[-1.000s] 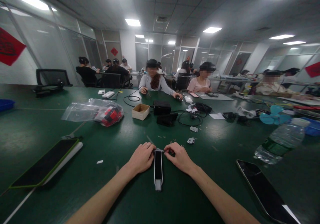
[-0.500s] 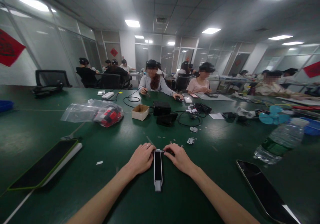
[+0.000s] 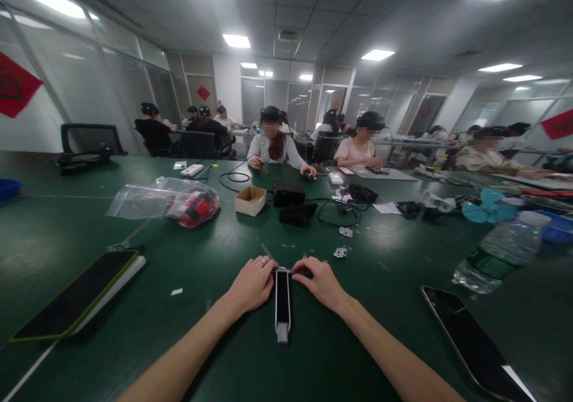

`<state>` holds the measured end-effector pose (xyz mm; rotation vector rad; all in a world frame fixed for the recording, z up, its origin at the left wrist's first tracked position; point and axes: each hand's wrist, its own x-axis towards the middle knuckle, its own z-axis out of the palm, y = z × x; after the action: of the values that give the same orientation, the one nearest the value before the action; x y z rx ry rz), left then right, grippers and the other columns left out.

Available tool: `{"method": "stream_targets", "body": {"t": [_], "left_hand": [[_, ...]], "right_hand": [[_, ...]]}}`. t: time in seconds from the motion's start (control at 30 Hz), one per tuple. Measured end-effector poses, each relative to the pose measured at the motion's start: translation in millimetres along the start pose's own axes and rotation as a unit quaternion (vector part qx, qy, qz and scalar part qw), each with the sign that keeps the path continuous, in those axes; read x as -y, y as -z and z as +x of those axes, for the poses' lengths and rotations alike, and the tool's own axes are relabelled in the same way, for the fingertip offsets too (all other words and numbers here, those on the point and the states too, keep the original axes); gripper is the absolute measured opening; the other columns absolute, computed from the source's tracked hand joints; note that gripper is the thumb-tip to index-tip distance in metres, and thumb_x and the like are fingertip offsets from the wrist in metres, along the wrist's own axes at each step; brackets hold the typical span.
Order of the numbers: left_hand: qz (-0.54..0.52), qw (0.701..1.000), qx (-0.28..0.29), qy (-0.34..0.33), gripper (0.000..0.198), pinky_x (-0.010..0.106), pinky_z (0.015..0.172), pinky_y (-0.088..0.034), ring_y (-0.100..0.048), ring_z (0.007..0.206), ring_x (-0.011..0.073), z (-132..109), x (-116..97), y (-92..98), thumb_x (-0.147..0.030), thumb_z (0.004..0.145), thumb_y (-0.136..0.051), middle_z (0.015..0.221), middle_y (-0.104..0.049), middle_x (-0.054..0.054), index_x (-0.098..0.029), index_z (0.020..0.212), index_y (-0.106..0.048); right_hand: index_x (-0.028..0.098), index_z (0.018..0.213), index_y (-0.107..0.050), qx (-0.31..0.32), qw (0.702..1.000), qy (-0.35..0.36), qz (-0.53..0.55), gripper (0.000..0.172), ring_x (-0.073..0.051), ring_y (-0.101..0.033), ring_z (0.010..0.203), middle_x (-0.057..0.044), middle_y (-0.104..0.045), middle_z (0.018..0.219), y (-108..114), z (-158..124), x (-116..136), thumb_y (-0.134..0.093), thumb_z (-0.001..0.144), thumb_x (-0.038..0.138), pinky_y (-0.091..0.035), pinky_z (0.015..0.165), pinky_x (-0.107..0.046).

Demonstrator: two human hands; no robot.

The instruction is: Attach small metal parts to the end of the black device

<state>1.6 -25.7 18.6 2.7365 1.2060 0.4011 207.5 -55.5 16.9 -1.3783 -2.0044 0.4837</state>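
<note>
A long, narrow device (image 3: 282, 300) with a white frame, a black middle and a grey near end lies on the green table, pointing away from me. My left hand (image 3: 252, 282) is closed at its far left corner, fingers bent against the edge. At the far right corner, my right hand (image 3: 320, 279) makes a pinch. Something small and dark shows between that thumb and forefinger, too hidden to name. Just beyond the hands are small metal plates (image 3: 340, 252) and several tiny rings.
Phones lie at left (image 3: 78, 294) and right (image 3: 470, 342). A water bottle (image 3: 501, 252) lies tilted at right. Farther back are a plastic bag (image 3: 192, 205) with red and black pieces, a small open box (image 3: 250, 202) and black adapters (image 3: 289, 194). Co-workers sit across the table.
My hands and the narrow device stay almost in place. Across the table, a co-worker's hand with a dark object has moved a little to the left in view.
</note>
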Motion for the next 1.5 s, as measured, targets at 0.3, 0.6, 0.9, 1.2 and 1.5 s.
{"method": "stream_targets", "body": {"t": [0.3, 0.6, 0.9, 1.2, 1.5], "left_hand": [[0.003, 1.000, 0.004, -0.002, 0.025, 0.034, 0.081, -0.043, -0.055, 0.095, 0.0211, 0, -1, 0.8, -0.014, 0.089, -0.038, 0.104, -0.059, 0.007, -0.018, 0.105, -0.056], [-0.007, 1.000, 0.002, 0.000, 0.025, 0.034, 0.081, -0.043, -0.055, 0.094, 0.0205, -1, -1, 1.2, -0.015, 0.089, -0.037, 0.103, -0.059, 0.006, -0.019, 0.105, -0.056], [-0.017, 1.000, -0.005, 0.000, 0.025, 0.034, 0.084, -0.043, -0.054, 0.096, 0.0205, 0, 2, -1.8, -0.015, 0.089, -0.038, 0.104, -0.059, 0.007, -0.019, 0.106, -0.056], [-0.010, 1.000, -0.001, 0.001, 0.025, 0.034, 0.083, -0.043, -0.054, 0.096, 0.0205, 1, 3, -5.1, -0.015, 0.089, -0.039, 0.104, -0.059, 0.007, -0.020, 0.107, -0.055], [-0.008, 1.000, -0.005, -0.002, 0.024, 0.034, 0.082, -0.043, -0.054, 0.096, 0.0207, 1, 4, -4.7, -0.016, 0.089, -0.039, 0.103, -0.059, 0.006, -0.020, 0.106, -0.055]], "right_hand": [[0.019, 0.086, -0.066, -0.006, 1.000, 0.003, -0.011, 0.006, -0.017, -0.060, 0.079, -0.002, -0.066, 0.083, -4, 2, -5, -0.067, 0.080, 0.020, -0.049, 0.072, -0.030], [0.019, 0.088, -0.066, -0.011, 1.000, 0.013, -0.002, 0.009, -0.017, -0.060, 0.079, -0.001, -0.066, 0.085, -8, 3, -3, -0.068, 0.080, 0.019, -0.049, 0.073, -0.030], [0.018, 0.091, -0.067, -0.006, 1.000, 0.015, -0.001, 0.013, -0.018, -0.061, 0.084, -0.003, -0.067, 0.088, -5, 3, 2, -0.067, 0.079, 0.016, -0.050, 0.076, -0.031], [0.019, 0.091, -0.066, -0.010, 0.999, 0.030, -0.013, 0.010, -0.018, -0.061, 0.085, -0.004, -0.067, 0.089, -8, 3, 0, -0.064, 0.081, 0.019, -0.049, 0.083, -0.036], [0.019, 0.090, -0.066, -0.016, 0.999, 0.036, -0.010, 0.009, -0.018, -0.060, 0.083, -0.003, -0.067, 0.087, -10, 3, -3, -0.064, 0.081, 0.019, -0.049, 0.082, -0.036]]}}
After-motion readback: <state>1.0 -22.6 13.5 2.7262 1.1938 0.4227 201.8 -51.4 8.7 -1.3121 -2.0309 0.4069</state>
